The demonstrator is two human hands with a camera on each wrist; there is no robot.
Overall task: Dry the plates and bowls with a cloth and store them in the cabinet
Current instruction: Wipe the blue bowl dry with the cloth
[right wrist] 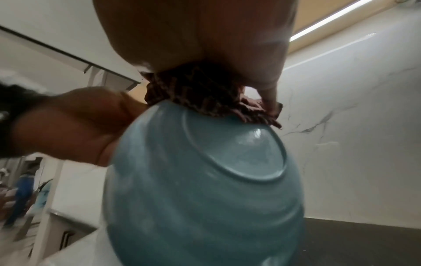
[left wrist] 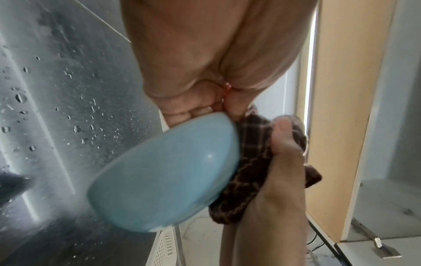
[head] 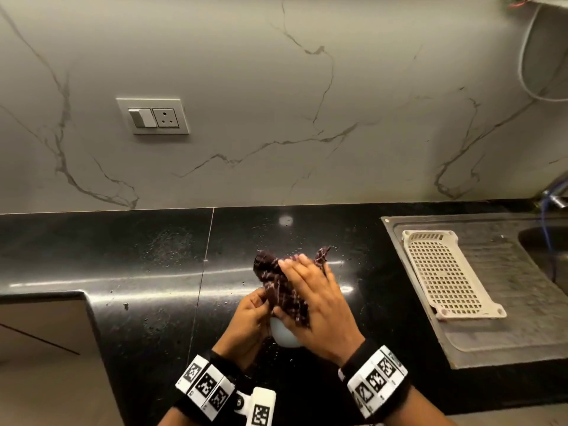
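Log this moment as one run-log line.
step: drying bowl | left hand: holds blue bowl | right hand: presses checked cloth on bowl | place: above black counter | storing: not yet

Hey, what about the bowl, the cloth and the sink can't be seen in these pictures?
- Bowl inside: hidden in every view by the cloth and right hand.
- Left hand grip on the rim: head view blocks the fingers.
- Sink basin: cut off by the right edge, head view.
- Cabinet: not in any view.
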